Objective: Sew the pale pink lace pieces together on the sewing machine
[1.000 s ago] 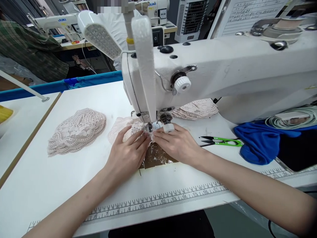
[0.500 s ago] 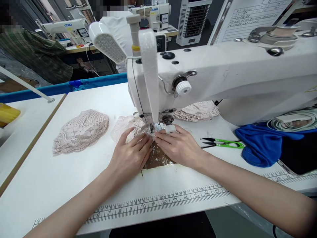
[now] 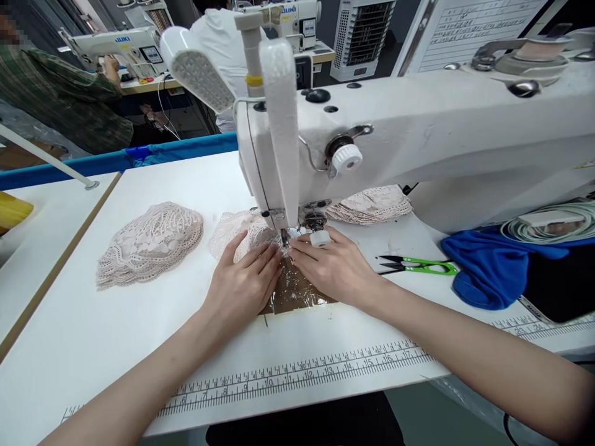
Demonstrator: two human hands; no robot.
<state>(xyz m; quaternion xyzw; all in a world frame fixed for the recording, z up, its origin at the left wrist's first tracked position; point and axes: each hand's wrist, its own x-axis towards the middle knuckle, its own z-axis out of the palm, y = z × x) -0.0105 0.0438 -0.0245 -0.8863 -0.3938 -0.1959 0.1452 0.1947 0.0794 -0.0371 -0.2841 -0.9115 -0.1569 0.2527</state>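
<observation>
A pale pink lace piece (image 3: 232,232) lies under the presser foot (image 3: 284,236) of a white sewing machine (image 3: 395,133). My left hand (image 3: 244,275) rests on the lace's near side, fingers laid flat and thumb spread away. From the right, my right hand (image 3: 332,266) has its fingers pressed together at the lace edge beside the foot, partly behind a white knob. Between my wrists shows a brown plate under shiny clear film (image 3: 302,291). A stack of lace pieces (image 3: 151,244) lies left of my left hand, and another lace stack (image 3: 372,204) sits behind the needle area.
Green-handled thread snips (image 3: 425,266) lie right of my right hand. Beyond them are a blue cloth (image 3: 493,269), a black phone (image 3: 560,288) and coiled elastic (image 3: 553,224). A printed ruler (image 3: 297,376) runs along the front edge. A co-worker (image 3: 60,93) sits at another machine.
The whole view has shifted slightly. My hands stay at the presser foot, with a little more of the brown plate showing between them. A co-worker's hand now shows at the far machine.
</observation>
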